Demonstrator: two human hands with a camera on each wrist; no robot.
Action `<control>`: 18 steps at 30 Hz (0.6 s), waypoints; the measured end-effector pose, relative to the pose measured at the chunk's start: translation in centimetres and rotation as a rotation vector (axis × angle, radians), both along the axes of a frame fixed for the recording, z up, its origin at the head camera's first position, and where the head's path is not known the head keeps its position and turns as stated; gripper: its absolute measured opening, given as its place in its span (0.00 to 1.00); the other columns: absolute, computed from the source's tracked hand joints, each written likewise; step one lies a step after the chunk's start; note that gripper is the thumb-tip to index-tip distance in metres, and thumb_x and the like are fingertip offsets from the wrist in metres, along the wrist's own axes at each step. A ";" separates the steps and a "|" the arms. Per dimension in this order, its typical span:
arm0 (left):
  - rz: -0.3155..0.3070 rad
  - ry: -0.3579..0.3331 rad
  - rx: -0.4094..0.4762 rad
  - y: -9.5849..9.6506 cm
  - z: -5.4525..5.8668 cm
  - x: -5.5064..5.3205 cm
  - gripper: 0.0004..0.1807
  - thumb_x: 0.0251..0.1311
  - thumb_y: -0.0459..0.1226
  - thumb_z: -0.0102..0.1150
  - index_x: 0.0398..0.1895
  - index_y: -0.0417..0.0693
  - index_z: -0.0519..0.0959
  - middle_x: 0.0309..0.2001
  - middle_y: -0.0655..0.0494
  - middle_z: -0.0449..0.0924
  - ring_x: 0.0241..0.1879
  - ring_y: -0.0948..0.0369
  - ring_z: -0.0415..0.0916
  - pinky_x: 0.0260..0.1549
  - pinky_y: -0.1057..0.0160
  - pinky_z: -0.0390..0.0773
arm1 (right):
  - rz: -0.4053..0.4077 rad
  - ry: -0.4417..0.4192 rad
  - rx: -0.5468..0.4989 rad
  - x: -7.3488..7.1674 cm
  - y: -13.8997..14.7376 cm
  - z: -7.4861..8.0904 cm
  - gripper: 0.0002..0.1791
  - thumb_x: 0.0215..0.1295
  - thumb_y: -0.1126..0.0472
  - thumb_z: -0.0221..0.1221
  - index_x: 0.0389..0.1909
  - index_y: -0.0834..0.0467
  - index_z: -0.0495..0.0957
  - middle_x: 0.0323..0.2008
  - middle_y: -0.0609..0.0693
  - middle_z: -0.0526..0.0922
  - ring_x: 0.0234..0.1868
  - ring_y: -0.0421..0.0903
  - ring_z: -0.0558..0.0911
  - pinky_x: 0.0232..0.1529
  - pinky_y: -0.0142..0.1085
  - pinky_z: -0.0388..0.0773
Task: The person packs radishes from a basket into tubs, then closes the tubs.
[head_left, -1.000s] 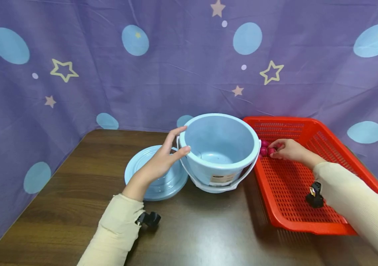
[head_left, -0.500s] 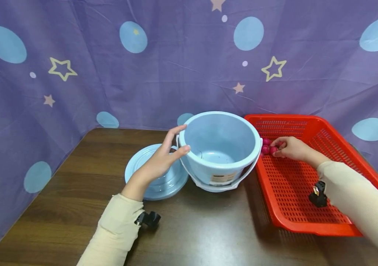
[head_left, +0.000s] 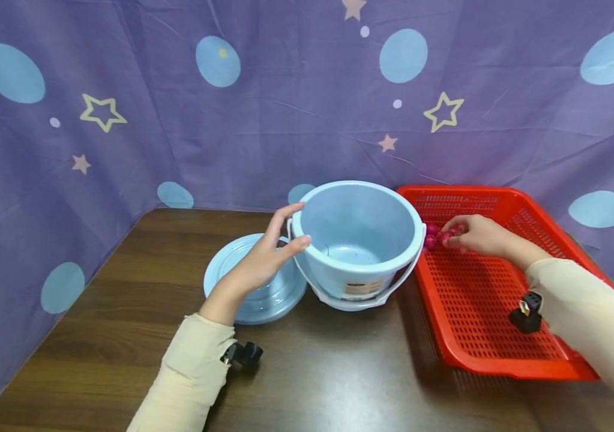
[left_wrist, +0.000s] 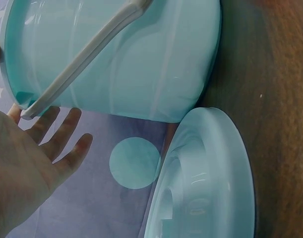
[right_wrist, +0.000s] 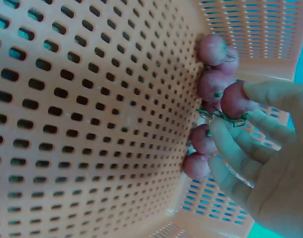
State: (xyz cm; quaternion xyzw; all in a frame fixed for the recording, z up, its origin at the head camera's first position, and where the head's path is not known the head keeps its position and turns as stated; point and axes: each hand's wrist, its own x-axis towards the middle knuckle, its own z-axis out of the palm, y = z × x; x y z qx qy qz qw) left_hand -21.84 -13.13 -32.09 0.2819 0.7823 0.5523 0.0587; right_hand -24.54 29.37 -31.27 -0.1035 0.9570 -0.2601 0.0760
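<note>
A pale blue bucket (head_left: 358,270) stands upright and uncovered in the middle of the table. My left hand (head_left: 258,264) touches its left rim with thumb and forefinger, the fingers spread and fairly straight; in the left wrist view the other fingers lie near the white handle (left_wrist: 77,69). On the right, my right hand (head_left: 482,235) is inside the red basket (head_left: 439,336). It pinches a small round red radish (right_wrist: 236,100) with a green stem end. Several more radishes (right_wrist: 213,84) lie along the basket's end, just beyond the fingers.
A pale blue round lid (head_left: 269,303) lies on the brown wooden table (head_left: 328,366), left of the bucket and partly under my left forearm. The basket stands close against the bucket's right side. A purple curtain (head_left: 307,108) with stars and dots hangs behind.
My right hand has shifted slightly up and right, with a radish now between its fingers. The left hand and the bucket stay in place.
</note>
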 end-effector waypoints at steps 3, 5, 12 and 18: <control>-0.002 -0.003 -0.004 -0.1 0.0 0.0 0.38 0.67 0.58 0.52 0.76 0.71 0.49 0.54 0.48 0.62 0.52 0.50 0.64 0.48 0.38 0.68 | 0.021 0.007 -0.007 0.5 -0.3 0.7 0.16 0.66 0.61 0.61 0.50 0.68 0.78 0.32 0.53 0.83 0.30 0.46 0.80 0.32 0.37 0.76; -0.005 -0.007 -0.003 -0.1 0.0 -0.1 0.38 0.67 0.58 0.52 0.76 0.70 0.49 0.55 0.48 0.62 0.52 0.49 0.64 0.49 0.38 0.68 | 0.049 0.002 -0.024 0.9 -0.4 1.1 0.16 0.67 0.61 0.61 0.51 0.67 0.78 0.35 0.54 0.83 0.32 0.47 0.81 0.35 0.38 0.78; -0.003 0.000 -0.007 -0.1 0.0 -0.1 0.38 0.68 0.58 0.52 0.76 0.70 0.49 0.56 0.48 0.61 0.52 0.49 0.64 0.50 0.39 0.68 | 0.134 0.010 -0.075 2.6 -1.1 2.8 0.18 0.67 0.60 0.62 0.54 0.62 0.78 0.42 0.53 0.84 0.38 0.48 0.83 0.40 0.35 0.79; -0.002 0.001 -0.013 -0.2 0.1 0.0 0.38 0.68 0.59 0.51 0.76 0.71 0.48 0.54 0.48 0.62 0.52 0.50 0.63 0.49 0.44 0.69 | 0.183 0.079 -0.052 4.6 -2.3 4.6 0.16 0.66 0.61 0.63 0.53 0.58 0.80 0.42 0.50 0.85 0.40 0.42 0.82 0.43 0.32 0.78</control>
